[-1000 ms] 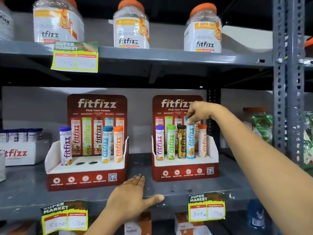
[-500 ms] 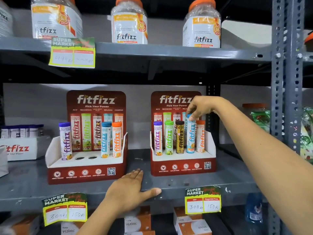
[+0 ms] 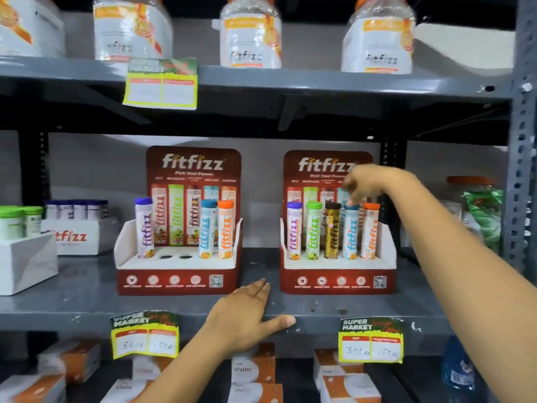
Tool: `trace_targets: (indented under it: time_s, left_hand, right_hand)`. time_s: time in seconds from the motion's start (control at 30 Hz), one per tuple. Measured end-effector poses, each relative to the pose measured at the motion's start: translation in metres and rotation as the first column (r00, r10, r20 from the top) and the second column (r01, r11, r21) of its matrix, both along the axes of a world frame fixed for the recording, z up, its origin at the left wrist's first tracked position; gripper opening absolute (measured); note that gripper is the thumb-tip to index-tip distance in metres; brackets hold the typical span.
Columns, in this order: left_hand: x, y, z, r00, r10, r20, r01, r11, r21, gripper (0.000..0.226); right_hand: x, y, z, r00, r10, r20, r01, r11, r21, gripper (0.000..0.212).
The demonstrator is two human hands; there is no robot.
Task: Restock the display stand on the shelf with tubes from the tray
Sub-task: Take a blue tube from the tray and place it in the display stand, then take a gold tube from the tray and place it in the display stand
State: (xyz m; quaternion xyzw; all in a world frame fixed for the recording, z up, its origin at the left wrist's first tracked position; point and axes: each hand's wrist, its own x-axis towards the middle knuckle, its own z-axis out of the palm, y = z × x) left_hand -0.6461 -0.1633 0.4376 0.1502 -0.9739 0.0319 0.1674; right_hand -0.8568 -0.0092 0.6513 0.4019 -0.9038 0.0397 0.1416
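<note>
right hand (image 3: 366,184) reaches in from the right, fingers curled down onto the cap of the blue tube (image 3: 350,232), which stands in the right display stand (image 3: 337,279); motion blur, grip unclear. left hand (image 3: 247,314) flat, fingers spread, empty, on the grey metal shelf (image 3: 87,303) edge. left display stand (image 3: 177,279): red-and-white cardboard, two round holes free.

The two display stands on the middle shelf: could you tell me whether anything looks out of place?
The left stand has two empty holes between its purple tube and blue tube; the right stand looks full.
</note>
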Motion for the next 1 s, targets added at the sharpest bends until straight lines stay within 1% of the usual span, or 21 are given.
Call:
trace_targets:
  time_s: [0.03,0.07,0.1,0.13,0.2,0.23,0.3,0.37,0.43,0.5,0.57,0.63,0.67,0.77,0.8,0.9,1.0]
  left_hand:
    - [0.007,0.003,-0.002,0.997,-0.053,-0.057,0.048,0.995,-0.085,0.089]
    - [0.019,0.004,-0.008,0.985,-0.113,-0.129,0.090,0.980,-0.176,0.080]
    - [0.033,0.005,-0.016,0.968,-0.169,-0.186,0.119,0.961,-0.252,0.072]
    - [0.055,0.005,-0.028,0.953,-0.200,-0.227,0.129,0.948,-0.293,0.066]
    - [0.093,0.004,-0.055,0.947,-0.210,-0.242,0.129,0.942,-0.311,0.060]
    - [0.125,-0.001,-0.073,0.962,-0.151,-0.226,0.078,0.950,-0.303,0.059]
    - [0.195,-0.014,-0.107,0.977,0.004,-0.212,-0.063,0.960,-0.274,0.056]
    - [0.268,-0.022,-0.139,0.958,0.193,-0.212,-0.235,0.951,-0.200,0.056]
    - [0.341,-0.018,-0.173,0.910,0.375,-0.177,-0.399,0.908,-0.127,0.058]
    - [0.409,-0.004,-0.206,0.827,0.548,-0.129,-0.557,0.829,-0.053,0.057]
    - [0.465,0.017,-0.237,0.734,0.674,-0.084,-0.675,0.738,0.012,0.056]
    - [0.516,0.044,-0.267,0.641,0.767,-0.034,-0.764,0.641,0.073,0.055]
    - [0.538,0.060,-0.281,0.585,0.811,-0.021,-0.805,0.584,0.105,0.054]
    - [0.586,0.100,-0.316,0.437,0.899,0.018,-0.888,0.428,0.168,0.054]
    - [0.599,0.112,-0.327,0.396,0.917,0.042,-0.906,0.383,0.179,0.054]
    - [0.633,0.140,-0.358,0.276,0.957,0.088,-0.940,0.249,0.233,0.054]
    - [0.657,0.163,-0.386,0.182,0.978,0.101,-0.934,0.140,0.329,0.054]
  right_hand:
    - [0.012,0.002,0.005,0.996,0.014,-0.085,-0.019,0.999,-0.051,0.047]
    - [0.030,-0.001,0.007,0.987,0.051,-0.154,-0.068,0.992,-0.109,0.047]
    - [0.050,-0.005,0.007,0.975,0.115,-0.189,-0.148,0.974,-0.171,0.048]
    - [0.075,-0.016,0.003,0.956,0.219,-0.193,-0.260,0.939,-0.226,0.048]
    - [0.125,-0.021,-0.009,0.896,0.414,-0.163,-0.445,0.836,-0.321,0.047]
    - [0.157,-0.036,-0.021,0.837,0.531,-0.136,-0.544,0.773,-0.326,0.046]
    - [0.220,-0.063,-0.052,0.701,0.708,-0.086,-0.700,0.660,-0.273,0.045]
    - [0.276,-0.089,-0.089,0.555,0.832,-0.006,-0.812,0.541,-0.219,0.043]
    - [0.329,-0.118,-0.134,0.401,0.912,0.087,-0.896,0.410,-0.168,0.041]
    - [0.382,-0.146,-0.181,0.286,0.939,0.193,-0.939,0.315,-0.140,0.037]
    - [0.430,-0.167,-0.232,0.195,0.935,0.298,-0.964,0.238,-0.117,0.032]
    - [0.483,-0.182,-0.288,0.104,0.915,0.389,-0.979,0.162,-0.119,0.029]
    - [0.508,-0.187,-0.318,0.077,0.894,0.442,-0.983,0.143,-0.118,0.029]
    - [0.574,-0.192,-0.404,0.041,0.815,0.578,-0.988,0.119,-0.097,0.026]
    - [0.595,-0.190,-0.433,0.047,0.790,0.612,-0.988,0.129,-0.090,0.025]
    - [0.643,-0.174,-0.508,0.103,0.708,0.699,-0.978,0.201,-0.060,0.027]
    - [0.671,-0.150,-0.571,0.133,0.658,0.741,-0.984,0.178,0.019,0.028]
